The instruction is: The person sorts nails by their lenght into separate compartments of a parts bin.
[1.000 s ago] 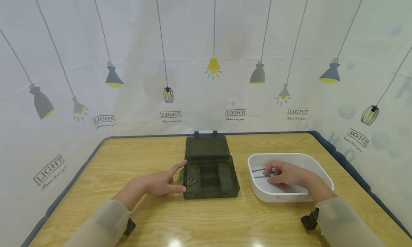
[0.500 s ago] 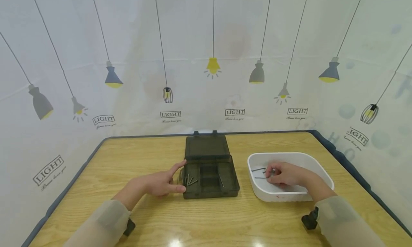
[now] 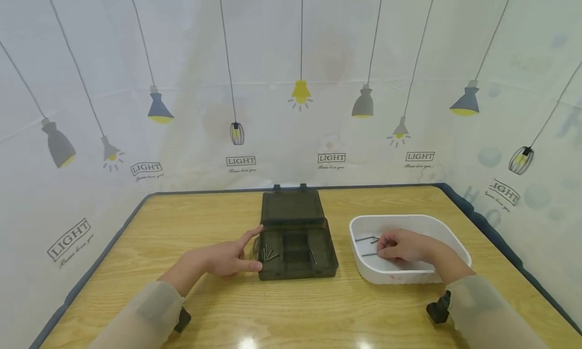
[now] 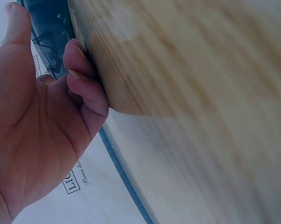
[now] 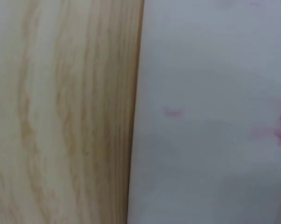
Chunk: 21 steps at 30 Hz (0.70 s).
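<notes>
In the head view, my right hand [image 3: 404, 245] reaches into the white tray [image 3: 459, 243], thumb and fingertips pinching one end of a thin metal nail [image 3: 370, 254]. More nails [image 3: 365, 239] lie beside the fingertips, partly hidden by the hand. My left hand [image 3: 227, 258] is at the left side of a dark see-through plastic box [image 3: 297, 274]. Its straight index finger and thumb touch the box's side, while the other fingers curl in the left wrist view. Several short nails [image 3: 269, 254] lie in the box's left compartment and a longer nail [image 3: 313, 255] in the right one.
The box's lid [image 3: 292, 205] lies folded back behind it. Both containers stand on a wooden table [image 3: 204, 308], the tray to the right of the box. A cloth [image 3: 273, 36] printed with lamps surrounds the table. The tray's outer wall [image 5: 210, 112] fills much of the right wrist view.
The right fingertips have closed together, and the nail at them has shifted slightly right and toward the near side of the tray. The left hand and the box have stayed in place.
</notes>
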Each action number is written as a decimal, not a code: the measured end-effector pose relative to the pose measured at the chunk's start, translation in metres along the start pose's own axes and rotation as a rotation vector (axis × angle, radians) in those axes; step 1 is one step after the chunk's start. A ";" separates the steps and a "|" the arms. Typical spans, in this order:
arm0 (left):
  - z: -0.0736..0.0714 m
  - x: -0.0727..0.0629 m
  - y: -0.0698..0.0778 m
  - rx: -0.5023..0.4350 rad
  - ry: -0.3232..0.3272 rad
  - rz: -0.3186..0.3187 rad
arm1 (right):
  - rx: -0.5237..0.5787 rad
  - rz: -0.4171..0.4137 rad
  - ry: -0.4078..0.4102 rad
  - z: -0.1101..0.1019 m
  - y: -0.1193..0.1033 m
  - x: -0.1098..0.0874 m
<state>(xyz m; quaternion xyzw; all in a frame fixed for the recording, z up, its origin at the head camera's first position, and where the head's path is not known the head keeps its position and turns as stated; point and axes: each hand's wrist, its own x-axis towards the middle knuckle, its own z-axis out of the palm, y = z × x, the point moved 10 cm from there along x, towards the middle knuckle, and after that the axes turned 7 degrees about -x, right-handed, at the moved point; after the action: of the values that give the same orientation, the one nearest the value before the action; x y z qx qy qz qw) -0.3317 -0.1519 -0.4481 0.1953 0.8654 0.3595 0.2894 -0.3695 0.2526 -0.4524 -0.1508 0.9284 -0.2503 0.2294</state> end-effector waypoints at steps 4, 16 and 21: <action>0.000 0.000 0.000 -0.003 -0.002 -0.004 | -0.003 0.013 0.007 -0.001 0.004 0.000; 0.000 0.003 0.000 -0.006 -0.004 0.003 | 0.061 -0.088 0.094 -0.019 -0.002 -0.011; -0.001 0.002 -0.001 -0.003 -0.001 -0.001 | 0.092 -0.099 0.107 -0.023 -0.005 -0.016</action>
<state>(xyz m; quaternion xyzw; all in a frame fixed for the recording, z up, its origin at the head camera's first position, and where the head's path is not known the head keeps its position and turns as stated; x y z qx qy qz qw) -0.3337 -0.1520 -0.4488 0.1945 0.8649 0.3603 0.2903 -0.3662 0.2637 -0.4260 -0.1724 0.9183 -0.3114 0.1735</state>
